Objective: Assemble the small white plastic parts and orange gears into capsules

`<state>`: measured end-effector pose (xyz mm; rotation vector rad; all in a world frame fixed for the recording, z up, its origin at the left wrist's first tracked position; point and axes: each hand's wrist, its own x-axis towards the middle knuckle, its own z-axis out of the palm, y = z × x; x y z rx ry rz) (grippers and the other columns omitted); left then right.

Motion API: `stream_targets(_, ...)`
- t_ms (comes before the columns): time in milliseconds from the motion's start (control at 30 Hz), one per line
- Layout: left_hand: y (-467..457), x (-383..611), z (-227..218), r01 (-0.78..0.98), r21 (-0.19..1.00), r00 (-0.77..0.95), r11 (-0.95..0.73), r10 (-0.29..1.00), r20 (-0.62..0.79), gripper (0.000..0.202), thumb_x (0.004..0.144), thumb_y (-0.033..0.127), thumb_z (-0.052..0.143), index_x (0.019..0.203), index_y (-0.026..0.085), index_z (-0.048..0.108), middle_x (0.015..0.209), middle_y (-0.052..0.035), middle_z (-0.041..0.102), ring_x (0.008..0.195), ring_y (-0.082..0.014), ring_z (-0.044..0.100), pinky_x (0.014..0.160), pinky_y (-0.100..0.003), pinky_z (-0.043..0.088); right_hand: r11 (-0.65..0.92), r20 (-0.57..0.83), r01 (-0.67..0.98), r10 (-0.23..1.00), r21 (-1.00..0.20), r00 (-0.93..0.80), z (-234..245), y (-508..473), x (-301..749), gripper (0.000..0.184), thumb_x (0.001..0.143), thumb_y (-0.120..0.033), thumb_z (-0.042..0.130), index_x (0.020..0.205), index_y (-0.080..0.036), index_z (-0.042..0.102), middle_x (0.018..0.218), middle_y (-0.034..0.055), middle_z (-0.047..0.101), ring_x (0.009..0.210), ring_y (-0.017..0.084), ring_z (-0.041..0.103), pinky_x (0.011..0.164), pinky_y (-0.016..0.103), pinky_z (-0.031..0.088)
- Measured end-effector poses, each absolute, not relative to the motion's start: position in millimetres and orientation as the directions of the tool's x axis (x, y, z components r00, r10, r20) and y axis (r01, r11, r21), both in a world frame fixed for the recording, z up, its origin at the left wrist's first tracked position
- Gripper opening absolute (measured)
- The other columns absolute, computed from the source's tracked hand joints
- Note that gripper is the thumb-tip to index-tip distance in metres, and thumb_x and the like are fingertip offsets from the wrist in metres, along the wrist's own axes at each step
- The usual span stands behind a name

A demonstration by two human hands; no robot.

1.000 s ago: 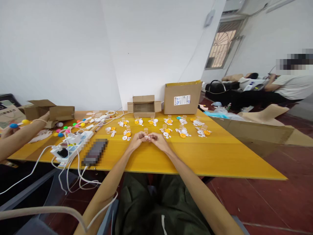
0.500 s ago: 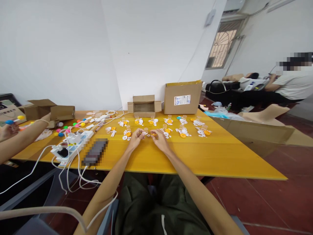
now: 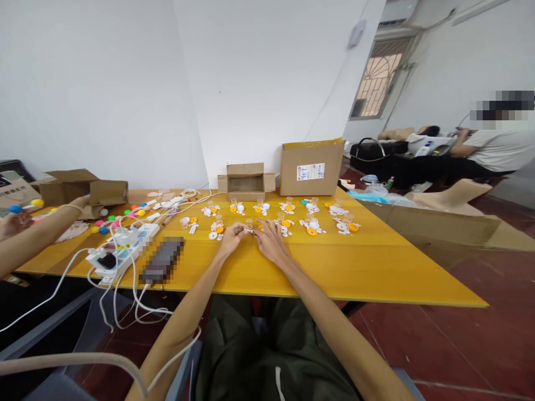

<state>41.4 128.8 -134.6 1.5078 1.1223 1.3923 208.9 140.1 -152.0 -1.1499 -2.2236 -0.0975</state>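
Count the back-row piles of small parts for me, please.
6: one pile front-left of the central open box, two piles before it, three piles before the large box.

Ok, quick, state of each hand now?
Left hand: closed, pinching a small white piece.
Right hand: close beside it; whether it grips anything can't be told.

Even, fairly bright light washes the wall (image 3: 267,83), small parts (image 3: 312,232) look soft, and frame edges stretch.
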Motion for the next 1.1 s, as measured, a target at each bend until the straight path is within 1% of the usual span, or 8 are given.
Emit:
stream_targets(133, 130.1, 41.0, -136.5, 0.097, 0.951, -0.011, -0.293, 0.955, 0.296, 0.015, 0.069, 0.026, 0.078, 0.075, 0.019, 0.067, 0.078, -0.0018, 0.073, 0.080, -0.0182, 0.070, 0.084, -0.033, 0.055, 0.634, 0.564, 0.749, 0.696, -0.193, -0.444, -149.8, 139.4, 209.8, 0.028, 0.091, -0.012, 0.052, 0.103, -0.027, 0.073, 0.130, 0.0096, 0.062, 0.119, 0.029, 0.048, 0.096, 0.048, 0.039)
stream_targets(333, 135.1, 39.5, -140.8, 0.104, 0.951, -0.015, -0.292, 0.955, 0.295, 0.015, 0.067, 0.025, 0.079, 0.073, 0.019, 0.067, 0.077, -0.0018, 0.073, 0.079, -0.0180, 0.070, 0.082, -0.032, 0.056, 0.670, 0.641, 0.722, 0.634, -0.173, -0.434, -154.6, 142.8, 211.5, 0.026, 0.093, -0.012, 0.049, 0.094, -0.025, 0.071, 0.114, 0.0098, 0.068, 0.107, 0.028, 0.052, 0.089, 0.042, 0.042)
stream_targets(433, 135.9, 39.2, -141.9, 0.101, 0.950, -0.012, -0.294, 0.955, 0.297, 0.017, 0.066, 0.023, 0.079, 0.076, 0.019, 0.067, 0.080, -0.0020, 0.073, 0.083, -0.0181, 0.070, 0.085, -0.033, 0.055, 0.661, 0.667, 0.722, 0.635, -0.206, -0.391, -155.7, 144.1, 212.3, 0.026, 0.095, -0.013, 0.046, 0.094, -0.024, 0.070, 0.104, 0.0100, 0.068, 0.099, 0.027, 0.055, 0.087, 0.040, 0.044)
stream_targets(567, 135.3, 39.5, -142.8, 0.092, 0.950, 0.015, -0.299, 0.954, 0.299, 0.018, 0.067, 0.022, 0.079, 0.081, 0.018, 0.067, 0.086, -0.0031, 0.075, 0.088, -0.0182, 0.070, 0.090, -0.035, 0.055, 0.654, 0.645, 0.705, 0.669, -0.274, -0.370, -154.4, 143.1, 213.3, 0.028, 0.096, -0.014, 0.042, 0.098, -0.023, 0.069, 0.095, 0.0092, 0.069, 0.090, 0.025, 0.058, 0.082, 0.036, 0.047)
stream_targets(700, 135.3, 39.1, -143.6, 0.067, 0.951, 0.053, -0.302, 0.953, 0.298, 0.020, 0.068, 0.020, 0.079, 0.084, 0.018, 0.068, 0.092, -0.0056, 0.076, 0.092, -0.0191, 0.071, 0.093, -0.036, 0.054, 0.675, 0.591, 0.668, 0.688, -0.312, -0.420, -153.3, 141.0, 213.8, 0.032, 0.095, -0.012, 0.042, 0.105, -0.025, 0.069, 0.097, 0.0080, 0.070, 0.093, 0.023, 0.062, 0.083, 0.034, 0.049)
stream_targets(867, 135.7, 38.3, -143.5, 0.068, 0.951, 0.077, -0.302, 0.952, 0.297, 0.023, 0.068, 0.023, 0.080, 0.088, 0.018, 0.070, 0.093, -0.0075, 0.077, 0.095, -0.0210, 0.071, 0.094, -0.038, 0.054, 0.723, 0.553, 0.612, 0.667, -0.320, -0.499, -153.5, 140.2, 213.8, 0.036, 0.094, -0.010, 0.043, 0.115, -0.027, 0.067, 0.102, 0.0064, 0.071, 0.097, 0.021, 0.064, 0.086, 0.032, 0.050)
stream_targets(967, 134.9, 38.4, -142.3, 0.066, 0.951, 0.084, -0.301, 0.952, 0.295, 0.022, 0.069, 0.025, 0.080, 0.089, 0.018, 0.072, 0.095, -0.0085, 0.078, 0.097, -0.0225, 0.071, 0.095, -0.039, 0.055, 0.746, 0.555, 0.577, 0.649, -0.332, -0.520, -153.0, 139.7, 213.5, 0.033, 0.095, -0.012, 0.043, 0.113, -0.026, 0.068, 0.106, 0.0067, 0.071, 0.099, 0.021, 0.064, 0.087, 0.032, 0.051)
stream_targets(1100, 133.9, 39.4, -140.7, 0.061, 0.957, 0.082, -0.284, 0.957, 0.279, 0.020, 0.068, 0.025, 0.079, 0.087, 0.018, 0.074, 0.096, -0.0086, 0.079, 0.097, -0.0236, 0.072, 0.096, -0.040, 0.055, 0.742, 0.551, 0.556, 0.660, -0.374, -0.510, -152.1, 139.2, 213.2, 0.029, 0.095, -0.011, 0.046, 0.108, -0.025, 0.067, 0.107, 0.0063, 0.071, 0.101, 0.021, 0.065, 0.087, 0.031, 0.050)
